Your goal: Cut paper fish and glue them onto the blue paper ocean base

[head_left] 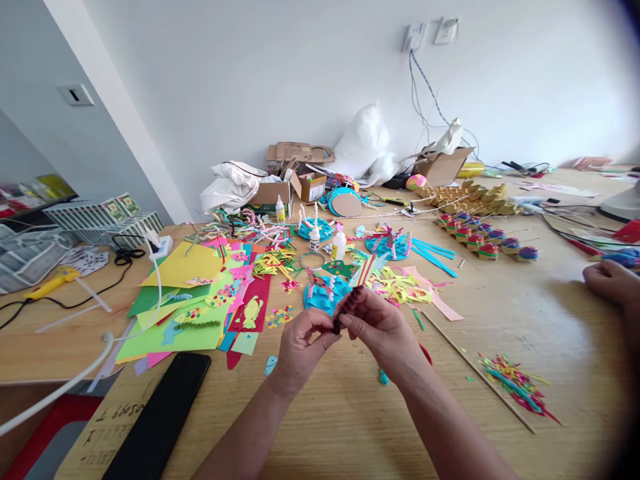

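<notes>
Both my hands are raised over the wooden table (500,333), pinching one striped, multicoloured paper strip (361,275). My left hand (299,350) is closed on its dark red lower end. My right hand (377,331) grips the strip a little higher, and its striped tip sticks up above my fingers. Just behind my hands lies a blue paper disc (323,297) with small upright paper curls on it.
Coloured paper sheets (185,307) and cut scraps cover the table's left and middle. Glue bottles (339,245), a black phone (160,413), a thin wooden stick (475,370), a scrap pile (515,383) and decorated balls (485,240) lie about. Another person's hand (613,283) rests at the right edge.
</notes>
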A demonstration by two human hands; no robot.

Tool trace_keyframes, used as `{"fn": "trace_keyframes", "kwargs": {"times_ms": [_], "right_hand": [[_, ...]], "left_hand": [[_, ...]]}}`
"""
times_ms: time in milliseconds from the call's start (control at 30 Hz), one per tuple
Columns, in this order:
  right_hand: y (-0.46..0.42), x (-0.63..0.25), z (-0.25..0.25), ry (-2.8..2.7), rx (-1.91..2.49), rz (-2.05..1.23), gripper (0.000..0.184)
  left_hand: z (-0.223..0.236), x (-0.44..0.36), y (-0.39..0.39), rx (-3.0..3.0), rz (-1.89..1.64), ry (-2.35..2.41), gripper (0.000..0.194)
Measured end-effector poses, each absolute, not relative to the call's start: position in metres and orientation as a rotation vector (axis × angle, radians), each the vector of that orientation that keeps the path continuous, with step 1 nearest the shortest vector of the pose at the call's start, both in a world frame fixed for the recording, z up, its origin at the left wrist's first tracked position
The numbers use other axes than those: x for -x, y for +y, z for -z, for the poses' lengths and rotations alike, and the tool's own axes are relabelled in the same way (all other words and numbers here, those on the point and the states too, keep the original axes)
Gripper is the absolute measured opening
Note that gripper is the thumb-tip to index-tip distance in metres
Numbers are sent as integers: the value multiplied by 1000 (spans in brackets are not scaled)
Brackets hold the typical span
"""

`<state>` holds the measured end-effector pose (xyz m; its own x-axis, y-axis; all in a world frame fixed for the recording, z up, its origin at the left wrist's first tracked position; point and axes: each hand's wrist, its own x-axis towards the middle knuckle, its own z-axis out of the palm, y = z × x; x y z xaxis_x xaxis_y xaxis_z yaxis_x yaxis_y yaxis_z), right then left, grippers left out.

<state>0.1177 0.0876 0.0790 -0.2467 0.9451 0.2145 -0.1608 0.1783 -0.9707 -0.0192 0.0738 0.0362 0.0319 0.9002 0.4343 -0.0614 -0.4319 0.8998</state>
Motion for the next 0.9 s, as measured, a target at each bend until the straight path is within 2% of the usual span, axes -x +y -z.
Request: {"fn": "trace_keyframes", "kwargs": {"times_ms": [233,500,600,767,900], "right_hand": [[86,-114,-81,-1386,803,-1296,12],[83,-112,-82,-1410,817,-1286,12],[84,-114,-82,-1434,819,-1236,9],[86,-119,-84,-1509,874,-1062,6],[88,-121,-84,-1604,922,-949,5]], "left_hand": [[-37,24,73,-1609,-1553,872,7],[-40,32,71,-1759,-1440,922,6],[-39,27,72,-1609,-1436,923,4],[-40,16,72,-1152,-1447,851,30],[-43,14,69,-1097,-1424,840,22]]}}
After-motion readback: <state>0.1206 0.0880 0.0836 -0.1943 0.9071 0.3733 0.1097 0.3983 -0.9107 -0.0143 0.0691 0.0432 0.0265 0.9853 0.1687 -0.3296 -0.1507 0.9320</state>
